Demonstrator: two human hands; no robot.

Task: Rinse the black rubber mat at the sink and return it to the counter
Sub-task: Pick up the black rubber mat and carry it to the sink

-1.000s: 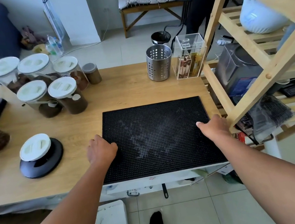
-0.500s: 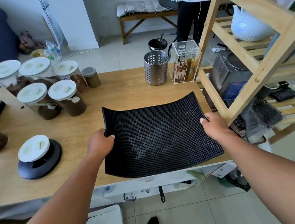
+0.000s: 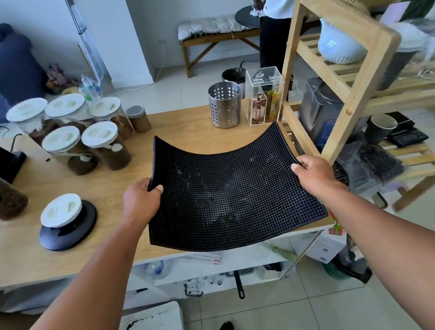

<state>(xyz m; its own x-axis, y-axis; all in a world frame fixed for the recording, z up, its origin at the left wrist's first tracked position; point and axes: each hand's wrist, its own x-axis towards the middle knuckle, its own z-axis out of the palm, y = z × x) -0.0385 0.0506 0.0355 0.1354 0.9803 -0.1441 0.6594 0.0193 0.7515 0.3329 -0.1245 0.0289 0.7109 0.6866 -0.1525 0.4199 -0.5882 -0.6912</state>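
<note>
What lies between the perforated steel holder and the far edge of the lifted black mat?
Only bare wooden counter shows, in the head view, between the steel holder and the black mat, which both hands hold sagging above it.

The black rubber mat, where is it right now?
In the head view the black rubber mat is centre frame, lifted and sagging above the wooden counter, gripped by the left hand and right hand at its side edges.

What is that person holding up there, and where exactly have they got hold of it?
The black rubber mat. The left hand grips its left edge and the right hand its right edge, so the middle sags between them above the counter.
</note>
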